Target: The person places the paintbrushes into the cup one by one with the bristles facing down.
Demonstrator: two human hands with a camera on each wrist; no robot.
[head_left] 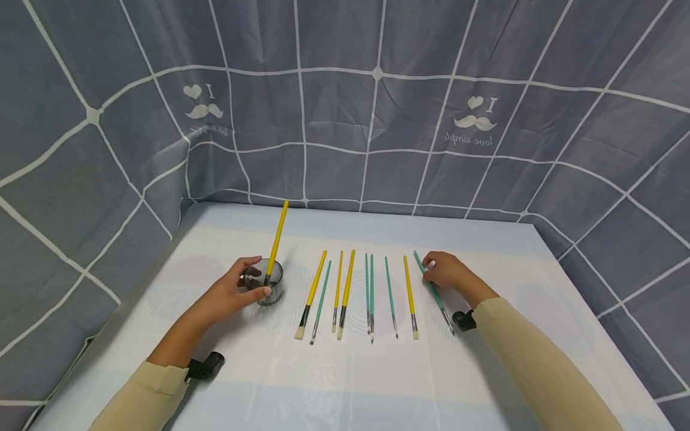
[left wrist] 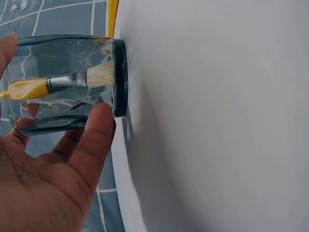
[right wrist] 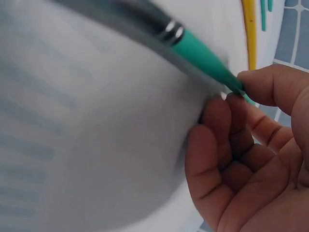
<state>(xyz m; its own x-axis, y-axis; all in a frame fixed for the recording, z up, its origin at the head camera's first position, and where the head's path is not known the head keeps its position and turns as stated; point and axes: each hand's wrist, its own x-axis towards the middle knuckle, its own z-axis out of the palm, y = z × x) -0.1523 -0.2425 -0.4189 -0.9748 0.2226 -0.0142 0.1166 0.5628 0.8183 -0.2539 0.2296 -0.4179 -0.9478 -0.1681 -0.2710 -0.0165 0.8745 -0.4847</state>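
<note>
My left hand (head_left: 229, 293) curls round a clear glass (left wrist: 58, 113) standing at the left of the table, thumb on the near side. Inside the glass a yellow paintbrush (head_left: 277, 236) leans with its bristles down at the bottom, which shows plainly in the left wrist view. Over on the right, my right hand (head_left: 446, 270) pinches a teal paintbrush (right wrist: 203, 58) near the end of its handle, between thumb and fingertips. That brush slants, its dark bristle end pointing toward the near side of the table.
Between the hands, several yellow and teal paintbrushes lie in a row, bristles toward me, among them a wide yellow one (head_left: 315, 287) at the left and a yellow one (head_left: 409, 293) at the right. A grey checked curtain (head_left: 339, 120) hangs behind the white table (head_left: 302, 383).
</note>
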